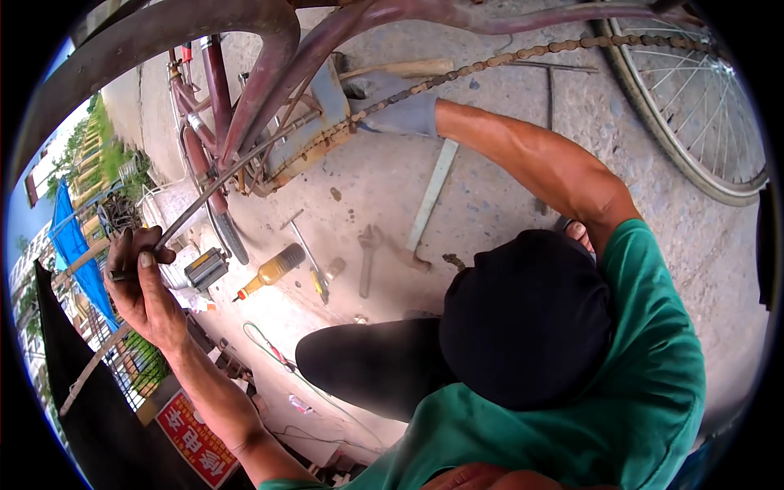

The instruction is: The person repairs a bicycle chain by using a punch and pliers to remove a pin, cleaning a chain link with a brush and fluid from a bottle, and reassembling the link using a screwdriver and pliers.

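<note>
A dark red bicycle frame (269, 65) stands over the concrete ground. My left hand (140, 282), bare, is closed around a thin metal rod (214, 184) that runs up to the frame. My right hand (396, 110) wears a grey glove and sits behind the rusty chain (531, 53), beside the worn chain guard (314, 139). A wooden handle (416, 69) lies just above the glove. Whether the fingers grip it or the chain is hidden. My black cap (527, 318) and green shirt (645, 384) fill the lower right.
A spoked wheel (694, 106) is at the upper right. On the ground lie a long-handled hammer (429, 196), a wrench (367, 255), a screwdriver (307, 249), an amber bottle (273, 268) and a pedal (204, 268). A red sign (200, 441) and blue tarp (73, 245) are at the left.
</note>
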Motion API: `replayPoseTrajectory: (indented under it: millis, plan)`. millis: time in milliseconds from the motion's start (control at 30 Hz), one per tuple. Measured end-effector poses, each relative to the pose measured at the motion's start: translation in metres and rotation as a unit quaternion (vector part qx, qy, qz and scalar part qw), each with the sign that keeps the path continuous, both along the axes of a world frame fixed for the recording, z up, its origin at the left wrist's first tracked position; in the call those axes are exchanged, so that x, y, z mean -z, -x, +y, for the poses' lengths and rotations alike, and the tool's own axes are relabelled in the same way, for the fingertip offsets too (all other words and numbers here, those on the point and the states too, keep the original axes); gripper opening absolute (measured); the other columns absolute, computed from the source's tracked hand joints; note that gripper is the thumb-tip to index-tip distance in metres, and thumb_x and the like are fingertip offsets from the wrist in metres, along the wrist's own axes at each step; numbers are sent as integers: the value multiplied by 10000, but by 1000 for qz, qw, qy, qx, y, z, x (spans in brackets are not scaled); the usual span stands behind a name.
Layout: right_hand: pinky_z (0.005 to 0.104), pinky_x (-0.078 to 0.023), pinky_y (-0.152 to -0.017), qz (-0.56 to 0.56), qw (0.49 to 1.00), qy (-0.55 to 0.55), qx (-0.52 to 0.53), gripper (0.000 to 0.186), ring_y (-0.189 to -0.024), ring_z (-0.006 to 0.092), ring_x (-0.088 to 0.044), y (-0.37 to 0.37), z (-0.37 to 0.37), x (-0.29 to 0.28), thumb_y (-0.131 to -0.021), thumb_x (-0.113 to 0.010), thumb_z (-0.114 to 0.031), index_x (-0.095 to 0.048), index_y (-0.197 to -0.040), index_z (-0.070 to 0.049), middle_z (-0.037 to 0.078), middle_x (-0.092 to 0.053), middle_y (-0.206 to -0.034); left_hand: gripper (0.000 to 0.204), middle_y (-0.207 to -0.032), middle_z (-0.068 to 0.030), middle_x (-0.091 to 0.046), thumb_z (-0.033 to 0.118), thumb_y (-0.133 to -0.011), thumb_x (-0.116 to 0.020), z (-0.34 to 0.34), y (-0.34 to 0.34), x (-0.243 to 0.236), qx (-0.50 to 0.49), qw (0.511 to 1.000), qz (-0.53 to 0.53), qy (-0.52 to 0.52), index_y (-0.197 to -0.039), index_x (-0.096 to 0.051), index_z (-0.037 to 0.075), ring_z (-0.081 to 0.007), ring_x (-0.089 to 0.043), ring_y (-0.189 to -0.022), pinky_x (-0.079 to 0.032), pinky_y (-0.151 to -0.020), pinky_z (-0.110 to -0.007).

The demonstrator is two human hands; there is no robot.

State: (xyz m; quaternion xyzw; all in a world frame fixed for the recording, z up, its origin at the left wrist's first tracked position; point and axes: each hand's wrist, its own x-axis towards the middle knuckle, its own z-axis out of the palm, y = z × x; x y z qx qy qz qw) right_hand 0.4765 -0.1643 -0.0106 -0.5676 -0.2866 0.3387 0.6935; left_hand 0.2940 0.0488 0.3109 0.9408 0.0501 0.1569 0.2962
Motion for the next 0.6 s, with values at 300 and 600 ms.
replayPoseTrajectory:
  millis: [300,600]
  plan:
    - [372,-540,-799,-53,995,-82,38,285,-837,232,-639,-5,16,11,-914,-670,-165,-698,-1139,7,179,-745,-1035,331,-1147,-186,-707,62,-1053,-549,0,-2,2,2,1000,4,5,-1376,-565,-9,-183,-638,-857,-533,-768,-329]
    - [373,-542,-851,-66,996,-57,-2,350,-884,265,-654,-2,6,12,-875,-667,-155,-679,-1185,8,190,-732,-1077,321,-1207,-155,-693,107,-1066,-567,5,4,-2,16,999,30,13,-1369,-563,1,-210,-665,-1042,-538,-801,-329]
